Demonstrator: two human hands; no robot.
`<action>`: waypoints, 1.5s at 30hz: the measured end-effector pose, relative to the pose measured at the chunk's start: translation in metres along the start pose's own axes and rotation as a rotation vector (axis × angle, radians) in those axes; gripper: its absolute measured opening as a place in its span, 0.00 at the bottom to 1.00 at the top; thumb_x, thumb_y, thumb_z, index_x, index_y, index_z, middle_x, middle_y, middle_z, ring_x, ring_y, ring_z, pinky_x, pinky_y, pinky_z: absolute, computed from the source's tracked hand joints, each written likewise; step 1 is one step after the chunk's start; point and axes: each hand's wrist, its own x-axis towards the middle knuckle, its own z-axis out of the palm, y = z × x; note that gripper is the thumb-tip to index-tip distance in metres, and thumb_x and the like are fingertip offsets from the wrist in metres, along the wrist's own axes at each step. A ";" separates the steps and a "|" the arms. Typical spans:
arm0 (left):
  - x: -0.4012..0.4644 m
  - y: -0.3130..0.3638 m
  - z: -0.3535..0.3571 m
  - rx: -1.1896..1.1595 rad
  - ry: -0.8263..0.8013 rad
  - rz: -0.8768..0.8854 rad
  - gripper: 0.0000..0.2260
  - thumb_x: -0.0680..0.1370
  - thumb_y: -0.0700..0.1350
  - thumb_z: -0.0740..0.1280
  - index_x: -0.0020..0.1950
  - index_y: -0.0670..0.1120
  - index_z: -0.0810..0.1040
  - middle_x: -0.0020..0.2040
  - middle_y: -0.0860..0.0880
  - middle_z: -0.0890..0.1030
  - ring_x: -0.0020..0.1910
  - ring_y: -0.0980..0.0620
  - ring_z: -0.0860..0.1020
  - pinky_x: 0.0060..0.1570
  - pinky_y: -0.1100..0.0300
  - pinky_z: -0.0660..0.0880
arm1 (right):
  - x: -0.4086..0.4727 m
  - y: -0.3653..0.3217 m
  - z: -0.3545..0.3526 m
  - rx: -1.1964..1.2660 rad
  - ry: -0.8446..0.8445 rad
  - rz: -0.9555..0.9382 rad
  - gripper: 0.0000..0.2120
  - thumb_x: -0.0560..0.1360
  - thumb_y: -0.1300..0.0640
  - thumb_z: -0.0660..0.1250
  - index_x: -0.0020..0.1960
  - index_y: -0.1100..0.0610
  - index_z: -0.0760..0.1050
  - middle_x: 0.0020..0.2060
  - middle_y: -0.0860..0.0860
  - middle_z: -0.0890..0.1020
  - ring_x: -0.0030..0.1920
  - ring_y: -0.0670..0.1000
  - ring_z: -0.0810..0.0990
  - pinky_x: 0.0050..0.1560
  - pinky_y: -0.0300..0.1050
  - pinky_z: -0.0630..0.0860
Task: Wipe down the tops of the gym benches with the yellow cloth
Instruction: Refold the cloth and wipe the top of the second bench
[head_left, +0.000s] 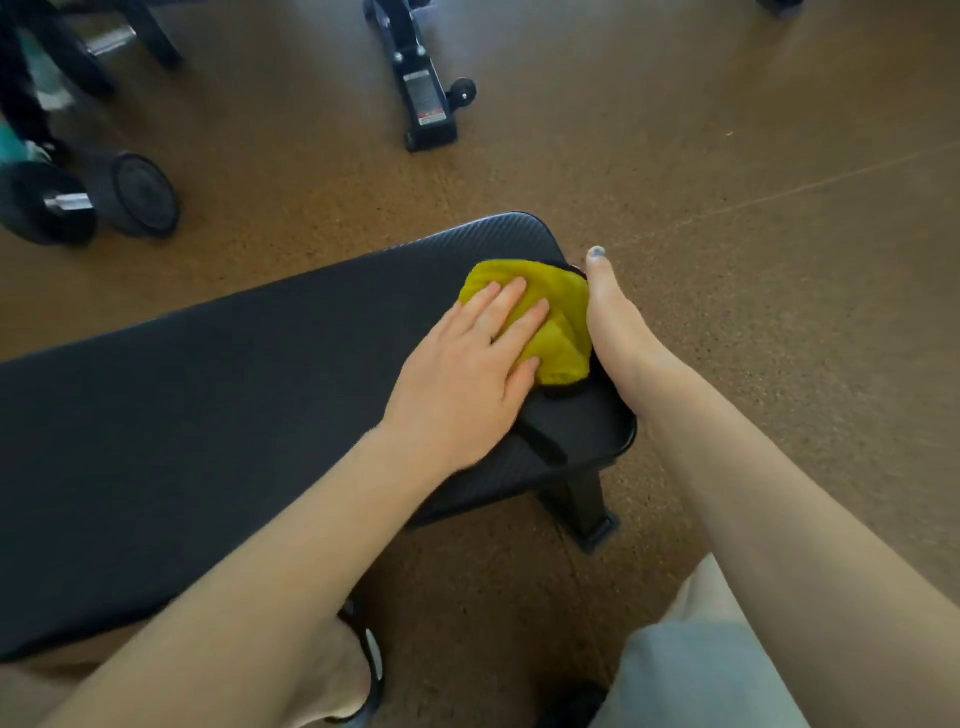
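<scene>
The yellow cloth (540, 317) lay bunched at the gym bench's (208, 426) end. The left hand (467, 364) pressed it flat-fingered, likely for wiping; the right hand (618, 332) braced the edge, fingers hidden.

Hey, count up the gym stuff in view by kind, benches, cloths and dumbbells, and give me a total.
Benches: 1, the black bench
Cloths: 1, the yellow cloth
Dumbbells: 1 clearly visible, the dumbbell on the floor
Total: 3

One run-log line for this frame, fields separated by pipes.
left hand: flat, pressing crumpled yellow cloth | right hand: open beside cloth | black padded gym bench: cloth near end | stage: wiping
</scene>
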 end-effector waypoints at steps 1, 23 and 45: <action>0.016 -0.008 -0.001 0.011 0.006 -0.009 0.27 0.85 0.57 0.48 0.83 0.52 0.59 0.84 0.48 0.57 0.83 0.48 0.55 0.81 0.52 0.50 | 0.000 0.000 0.001 -0.034 0.022 0.011 0.35 0.77 0.26 0.45 0.71 0.42 0.73 0.67 0.50 0.78 0.66 0.55 0.76 0.74 0.59 0.66; 0.086 -0.054 -0.010 -0.067 -0.004 -0.201 0.24 0.87 0.55 0.52 0.83 0.53 0.58 0.83 0.47 0.59 0.82 0.46 0.55 0.81 0.49 0.53 | -0.024 0.003 0.009 -0.410 0.193 -0.215 0.30 0.82 0.33 0.42 0.57 0.51 0.75 0.52 0.52 0.79 0.55 0.57 0.76 0.53 0.52 0.67; 0.001 -0.022 0.002 -0.042 0.119 -0.119 0.24 0.85 0.55 0.54 0.81 0.52 0.65 0.82 0.46 0.62 0.82 0.45 0.58 0.80 0.47 0.57 | -0.020 0.009 0.010 -0.468 0.243 -0.315 0.30 0.82 0.32 0.43 0.54 0.53 0.74 0.48 0.55 0.79 0.49 0.58 0.76 0.51 0.53 0.69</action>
